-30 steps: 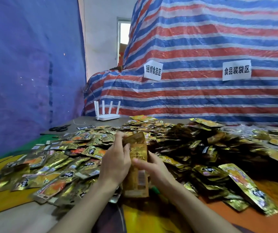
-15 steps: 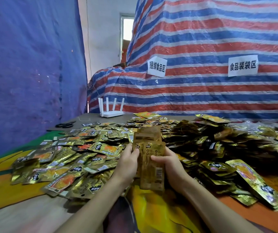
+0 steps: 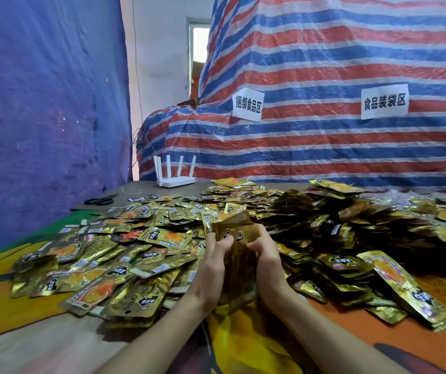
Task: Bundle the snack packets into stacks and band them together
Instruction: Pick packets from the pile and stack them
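1. An upright stack of gold foil snack packets is gripped at frame centre by the left hand and right hand, fingers curled round its sides.
2. Around it, loose gold foil packets are heaped on the counter.

Head view: upright stack of snack packets held between both hands, above the bench.
Left hand grips the stack's left edge and right hand its right edge, fingers curled round; the top packets are slightly fanned. Loose gold packets are heaped on both sides. White four-antenna router at the far edge, black scissors to its left. Striped tarp behind, carrying two paper signs.
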Motion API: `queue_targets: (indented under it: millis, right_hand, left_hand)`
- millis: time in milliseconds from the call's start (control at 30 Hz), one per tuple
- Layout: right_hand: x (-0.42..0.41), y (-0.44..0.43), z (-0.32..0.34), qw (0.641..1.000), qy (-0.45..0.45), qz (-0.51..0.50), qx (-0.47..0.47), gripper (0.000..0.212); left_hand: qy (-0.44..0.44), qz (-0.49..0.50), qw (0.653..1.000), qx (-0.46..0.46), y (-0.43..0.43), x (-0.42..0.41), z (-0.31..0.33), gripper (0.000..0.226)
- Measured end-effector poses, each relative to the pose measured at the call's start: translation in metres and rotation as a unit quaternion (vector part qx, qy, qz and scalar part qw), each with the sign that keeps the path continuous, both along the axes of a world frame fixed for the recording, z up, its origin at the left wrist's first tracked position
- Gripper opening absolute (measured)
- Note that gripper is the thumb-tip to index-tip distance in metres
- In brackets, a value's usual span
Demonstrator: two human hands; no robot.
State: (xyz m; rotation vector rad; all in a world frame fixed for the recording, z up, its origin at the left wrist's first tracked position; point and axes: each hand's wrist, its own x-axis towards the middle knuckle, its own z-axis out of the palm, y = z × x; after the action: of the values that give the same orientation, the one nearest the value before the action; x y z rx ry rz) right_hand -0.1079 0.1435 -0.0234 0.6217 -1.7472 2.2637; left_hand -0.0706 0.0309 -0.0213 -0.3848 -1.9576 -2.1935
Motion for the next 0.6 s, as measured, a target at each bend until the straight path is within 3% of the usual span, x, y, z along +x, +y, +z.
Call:
queue_targets:
  millis: [133,200,267,400,533,600]
  right_hand:
    - [-0.001,0.000,0.000,0.999,-0.020,0.006,-0.036,0.044]
    - [-0.002,-0.002,0.000,0.997,-0.047,-0.002,-0.061,0.045]
    - [-0.001,-0.003,0.002,0.992,-0.094,0.005,-0.087,0.054]
    - [-0.002,-0.002,0.008,0.981,-0.147,0.053,-0.117,0.058]
    - [0.000,-0.005,0.012,0.981,-0.138,0.096,-0.093,0.060]
    - [0.000,-0.006,0.013,0.981,-0.123,0.120,-0.088,0.050]
  left_hand:
    - [0.032,-0.018,0.998,-0.051,-0.001,0.001,-0.004,0.045]
    - [0.053,0.043,0.982,-0.174,0.001,-0.001,-0.004,0.036]
    - [0.106,0.116,0.948,-0.278,0.002,-0.003,-0.004,0.049]
    - [0.131,0.108,0.958,-0.229,0.003,-0.008,-0.006,0.056]
    - [0.114,0.064,0.978,-0.165,0.004,-0.011,-0.003,0.055]
    - [0.110,0.048,0.979,-0.165,0.005,-0.012,-0.003,0.052]
